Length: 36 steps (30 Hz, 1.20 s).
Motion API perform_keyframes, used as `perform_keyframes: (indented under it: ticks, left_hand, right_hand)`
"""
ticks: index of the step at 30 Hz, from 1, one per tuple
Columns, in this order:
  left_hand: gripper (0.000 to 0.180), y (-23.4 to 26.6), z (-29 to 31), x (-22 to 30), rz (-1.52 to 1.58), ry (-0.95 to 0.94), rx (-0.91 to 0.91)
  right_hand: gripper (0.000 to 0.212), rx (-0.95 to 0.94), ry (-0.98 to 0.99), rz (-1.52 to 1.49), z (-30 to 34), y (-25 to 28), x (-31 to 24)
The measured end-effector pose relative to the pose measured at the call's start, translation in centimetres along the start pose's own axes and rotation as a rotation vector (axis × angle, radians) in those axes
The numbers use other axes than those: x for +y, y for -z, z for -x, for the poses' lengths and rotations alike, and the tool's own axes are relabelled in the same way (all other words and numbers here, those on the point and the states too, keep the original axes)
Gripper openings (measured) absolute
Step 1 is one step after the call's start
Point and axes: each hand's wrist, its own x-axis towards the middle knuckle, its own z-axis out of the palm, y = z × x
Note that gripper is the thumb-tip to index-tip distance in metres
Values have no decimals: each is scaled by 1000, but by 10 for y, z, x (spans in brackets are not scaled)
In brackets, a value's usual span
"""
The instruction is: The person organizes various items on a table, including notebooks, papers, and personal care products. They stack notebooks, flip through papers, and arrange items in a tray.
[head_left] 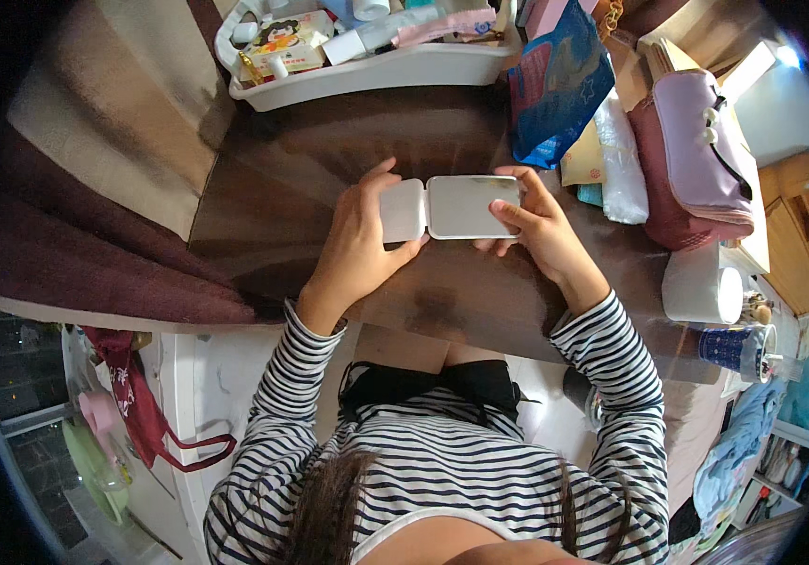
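Observation:
Between my two hands a white folding pocket mirror (466,207) is held unfolded above the brown table. Its reflective half lies to the right, and its plain white lid half to the left, joined by a hinge. My left hand (355,226) grips the outer edge of the lid, thumb at the lower edge and fingers at the far side and behind. My right hand (541,221) pinches the right end of the mirror half, with the thumb on its face and other fingers around the edge and underneath.
A white tray (367,75) of toiletries stands at the far edge. Right of my hands are a blue bag (560,89), a pink and lilac pouch (696,160), a white paper roll (701,287) and a blue cup (729,347). Curtains (113,221) hang at left.

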Motion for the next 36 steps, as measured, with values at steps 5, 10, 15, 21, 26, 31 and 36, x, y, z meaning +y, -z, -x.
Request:
perform_keyframes:
  ticks: [5,10,15,21,26,31,36]
  left_hand:
    - [69,7,6,1,42,103,-229]
    - [52,-6,11,9,603,472,-398]
    - [52,-21,11,23,898,715,-328]
    - [48,-32,7,22,1261,745,-200]
    - [41,-45,10,31,999,712,-206]
    - [38,-43,10,49,1054,616,-303]
    - [32,-65,21,75,1136,516,-377]
  right_hand:
    - [24,192,190,199,-2,16,4]
    - [21,302,263,215,-7,28,4]
    - [16,331,739,534,10,0,-1]
    - [18,0,813,1086,24,-14,-3]
    - [37,77,623,1126,20,-14,3]
    - [66,174,581,932,46,-29,16]
    - [69,431,567,1058,73,-11,23]
